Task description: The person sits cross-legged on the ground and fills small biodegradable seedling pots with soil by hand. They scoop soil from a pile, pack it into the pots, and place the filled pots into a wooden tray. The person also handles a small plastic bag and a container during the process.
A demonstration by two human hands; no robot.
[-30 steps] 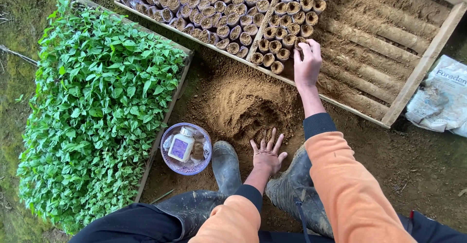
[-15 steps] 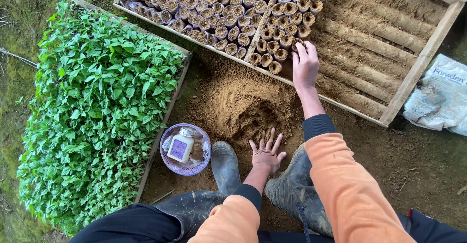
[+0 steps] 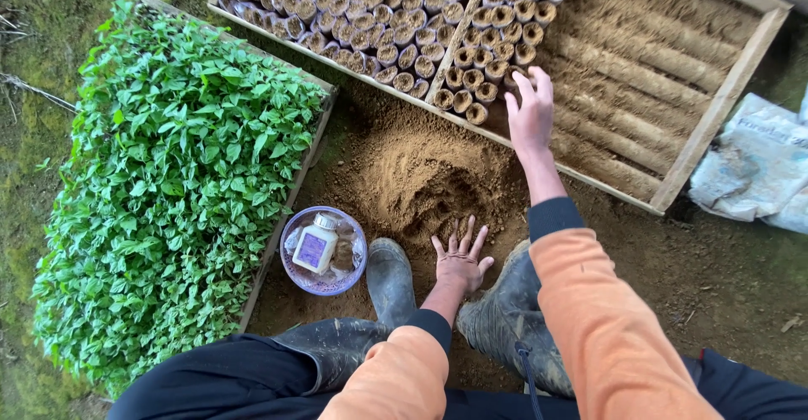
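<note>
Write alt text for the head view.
The right hand reaches into a wooden tray beside rows of soil-filled tubes, while the left hand rests spread on a soil pile. Green seedlings fill a tray alongside.

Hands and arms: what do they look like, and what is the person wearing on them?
Both hands are bare, with no gloves. The left hand and right hand look dusty with brown soil. Each arm wears a bright orange sleeve ending in a dark ribbed cuff at the wrist. No watch or rings show.
</note>
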